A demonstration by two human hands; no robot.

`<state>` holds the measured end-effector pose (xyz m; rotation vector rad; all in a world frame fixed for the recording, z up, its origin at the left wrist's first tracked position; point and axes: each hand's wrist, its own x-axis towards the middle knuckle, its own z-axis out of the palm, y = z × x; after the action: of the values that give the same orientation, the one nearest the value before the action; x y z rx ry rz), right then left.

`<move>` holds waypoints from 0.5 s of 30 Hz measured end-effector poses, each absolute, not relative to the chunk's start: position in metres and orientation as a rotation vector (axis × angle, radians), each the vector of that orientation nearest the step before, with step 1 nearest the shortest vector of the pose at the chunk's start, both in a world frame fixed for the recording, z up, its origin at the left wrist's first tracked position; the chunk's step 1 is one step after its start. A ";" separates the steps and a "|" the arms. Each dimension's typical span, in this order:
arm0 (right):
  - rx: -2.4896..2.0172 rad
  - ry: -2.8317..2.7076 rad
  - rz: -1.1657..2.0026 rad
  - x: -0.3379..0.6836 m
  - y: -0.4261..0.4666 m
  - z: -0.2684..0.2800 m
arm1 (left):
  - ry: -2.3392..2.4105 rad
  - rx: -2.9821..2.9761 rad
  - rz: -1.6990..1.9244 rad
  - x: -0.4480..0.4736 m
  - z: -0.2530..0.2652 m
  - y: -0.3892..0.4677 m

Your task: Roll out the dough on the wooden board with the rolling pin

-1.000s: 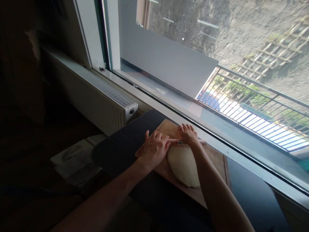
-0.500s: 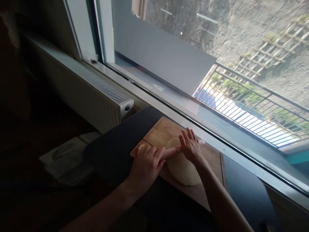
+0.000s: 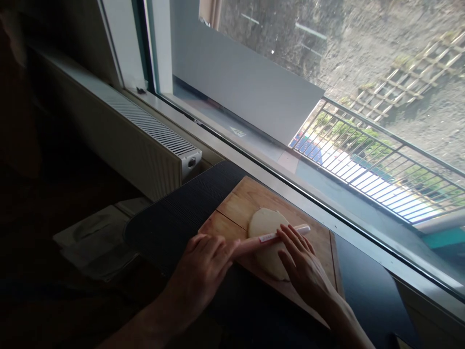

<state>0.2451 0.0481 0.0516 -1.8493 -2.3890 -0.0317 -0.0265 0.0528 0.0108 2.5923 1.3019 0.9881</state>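
A pale flat piece of dough (image 3: pixel 265 224) lies on a wooden board (image 3: pixel 240 206) set on a dark ribbed table top (image 3: pixel 181 218). Across the dough rests a thin pink rolling pin (image 3: pixel 271 236). My left hand (image 3: pixel 201 271) lies flat on the pin's left end, fingers spread. Pressing on the pin's right part is my right hand (image 3: pixel 301 261), palm down, fingers stretched over the dough's near half. Neither hand wraps around the pin.
A white radiator (image 3: pixel 145 145) stands left of the table under a wide window (image 3: pixel 290 72). Below the table on the left lie pale flat items (image 3: pixel 94 242). Outside runs a balcony railing (image 3: pixel 381 165).
Both hands have drawn the rolling pin back toward me, from the dough's far edge to its middle. The far part of the dough now shows uncovered.
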 end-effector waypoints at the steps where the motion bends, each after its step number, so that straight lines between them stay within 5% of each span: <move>1: -1.847 -2.404 -0.022 0.250 0.039 0.052 | 1.288 2.583 0.989 -0.039 0.007 0.045; 15: -1.962 -2.356 0.186 0.160 0.168 0.062 | 1.618 2.075 1.106 -0.091 -0.028 0.005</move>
<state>0.1602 0.1682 0.0624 -1.9615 -2.3558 0.1856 -0.0911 0.0047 -0.0275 2.0745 1.6180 1.1057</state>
